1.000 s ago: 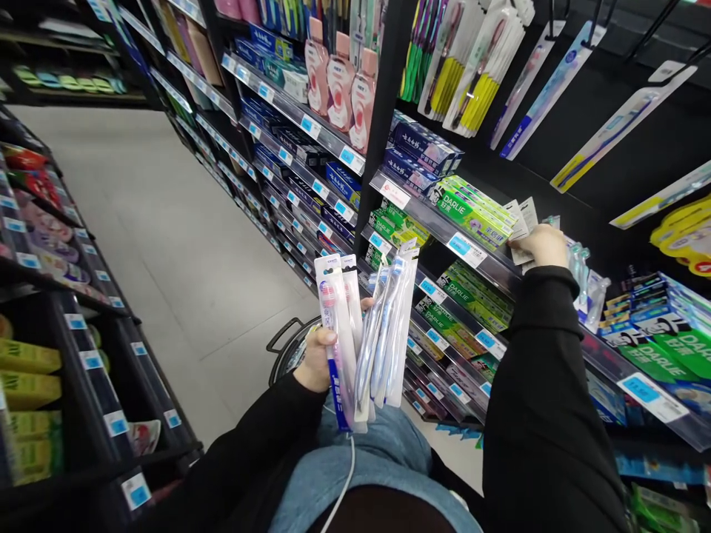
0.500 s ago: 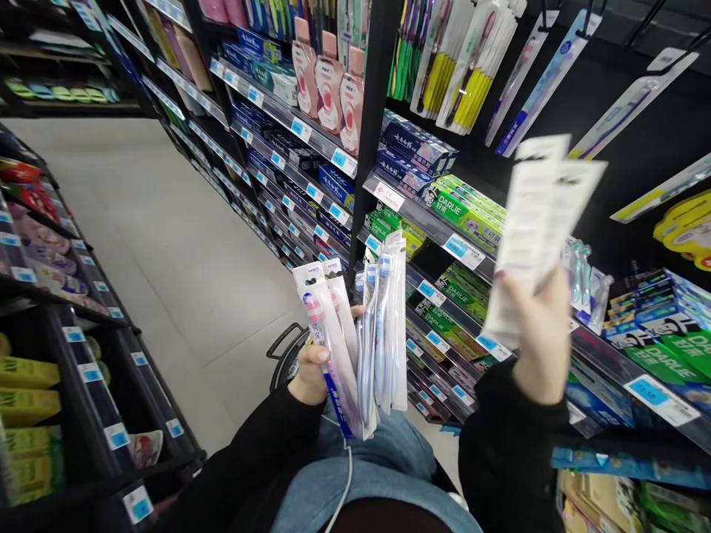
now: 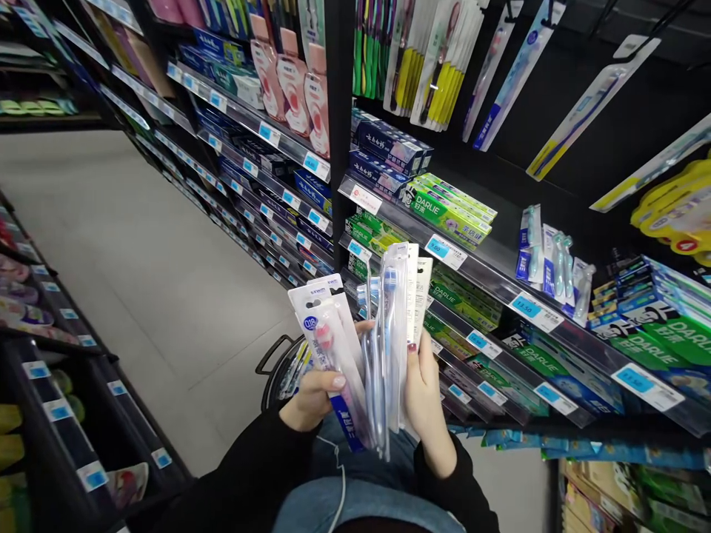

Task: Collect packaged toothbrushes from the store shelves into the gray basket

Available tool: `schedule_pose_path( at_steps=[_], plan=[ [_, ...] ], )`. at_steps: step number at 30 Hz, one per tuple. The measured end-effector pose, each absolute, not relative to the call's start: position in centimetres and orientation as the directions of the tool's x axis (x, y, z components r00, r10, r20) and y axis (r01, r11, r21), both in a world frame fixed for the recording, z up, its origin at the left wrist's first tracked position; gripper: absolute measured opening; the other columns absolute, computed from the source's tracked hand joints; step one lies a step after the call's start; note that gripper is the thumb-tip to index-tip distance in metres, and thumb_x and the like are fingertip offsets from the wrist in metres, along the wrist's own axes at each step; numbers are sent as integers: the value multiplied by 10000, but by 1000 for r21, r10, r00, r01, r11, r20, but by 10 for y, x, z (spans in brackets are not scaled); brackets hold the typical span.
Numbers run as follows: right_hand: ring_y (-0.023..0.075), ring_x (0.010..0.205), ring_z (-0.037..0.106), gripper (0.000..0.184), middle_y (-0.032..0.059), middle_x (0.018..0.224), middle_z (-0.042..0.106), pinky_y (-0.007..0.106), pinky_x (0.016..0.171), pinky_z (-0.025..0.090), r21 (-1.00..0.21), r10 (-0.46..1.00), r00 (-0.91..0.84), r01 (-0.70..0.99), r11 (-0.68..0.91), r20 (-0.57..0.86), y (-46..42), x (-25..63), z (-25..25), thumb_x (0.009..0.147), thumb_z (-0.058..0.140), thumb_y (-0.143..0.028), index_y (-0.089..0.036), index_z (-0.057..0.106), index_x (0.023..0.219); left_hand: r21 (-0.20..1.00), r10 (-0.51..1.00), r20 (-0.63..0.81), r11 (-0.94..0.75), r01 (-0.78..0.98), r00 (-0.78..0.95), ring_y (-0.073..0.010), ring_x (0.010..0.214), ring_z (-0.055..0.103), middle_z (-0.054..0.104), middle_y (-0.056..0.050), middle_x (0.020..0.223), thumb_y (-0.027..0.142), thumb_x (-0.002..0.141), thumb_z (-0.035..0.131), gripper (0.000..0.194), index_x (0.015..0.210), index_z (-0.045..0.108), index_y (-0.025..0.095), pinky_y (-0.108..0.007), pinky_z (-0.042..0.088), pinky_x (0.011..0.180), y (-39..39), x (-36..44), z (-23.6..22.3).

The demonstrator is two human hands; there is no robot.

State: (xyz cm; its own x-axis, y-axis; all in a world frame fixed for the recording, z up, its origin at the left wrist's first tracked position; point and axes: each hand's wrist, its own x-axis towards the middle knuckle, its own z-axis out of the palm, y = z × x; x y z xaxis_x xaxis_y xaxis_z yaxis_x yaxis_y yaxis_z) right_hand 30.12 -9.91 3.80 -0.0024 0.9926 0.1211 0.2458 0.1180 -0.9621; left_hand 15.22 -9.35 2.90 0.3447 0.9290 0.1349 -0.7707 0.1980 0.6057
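My left hand [image 3: 312, 396] is closed round the lower ends of a fan of packaged toothbrushes [image 3: 344, 355], pink-headed ones at the left and blue-headed ones in the middle. My right hand [image 3: 429, 403] is closed on white-backed toothbrush packs [image 3: 418, 292] and presses them against the right side of the fan. Both hands are low in the middle of the view, in front of my lap, beside a shelf of green Darlie toothpaste boxes [image 3: 452, 211].
Shelving with toothpaste, mouthwash pouches [image 3: 292, 81] and hanging toothbrushes [image 3: 427, 59] fills the right. More small brush packs [image 3: 555, 259] stand on the shelf at the right. A black basket [image 3: 278, 366] sits on the floor below my hands. Another rack [image 3: 49, 385] lines the left of the aisle.
My right hand took white-backed packs off the shelf at the right, lifted them, and brought them down and left against the bunch in my left hand. The view has swung slightly right.
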Motion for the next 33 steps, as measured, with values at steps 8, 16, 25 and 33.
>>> schedule_pose_path(
  at_steps=[8,16,25,33],
  plan=[
    [295,1050,497,541,127,1081,569,485,932,389,-819,971,-87,523,235,223,-96,301,36,948,250,-527,-197,598,1200,606,904,80,291,-740,421,-338,888,682,713,-102,1015,194,500,644,670,1167,634,143,-429,561,751,-93,143,9],
    [252,1045,580,461,84,1200,609,381,922,420,-972,972,-216,193,135,92,-95,310,52,944,371,-445,-217,433,1340,641,856,29,380,-667,516,-297,781,684,712,-79,904,258,533,739,664,1181,622,173,-395,562,659,-94,144,-1],
    [266,1128,540,652,74,1211,570,388,969,424,-992,935,-339,-27,-125,-109,-78,321,31,634,639,-191,-175,429,1251,704,830,-112,454,-546,547,-271,770,671,709,-77,859,227,565,708,617,1170,623,143,-377,540,702,-93,147,-9],
    [263,1239,481,570,106,1327,530,430,1057,373,-864,951,-287,444,238,115,-91,313,19,804,553,-260,-189,432,1356,569,838,-41,467,-677,544,-306,822,679,721,-100,895,166,484,571,636,1112,652,110,-405,533,738,-93,151,-15]
  ],
)
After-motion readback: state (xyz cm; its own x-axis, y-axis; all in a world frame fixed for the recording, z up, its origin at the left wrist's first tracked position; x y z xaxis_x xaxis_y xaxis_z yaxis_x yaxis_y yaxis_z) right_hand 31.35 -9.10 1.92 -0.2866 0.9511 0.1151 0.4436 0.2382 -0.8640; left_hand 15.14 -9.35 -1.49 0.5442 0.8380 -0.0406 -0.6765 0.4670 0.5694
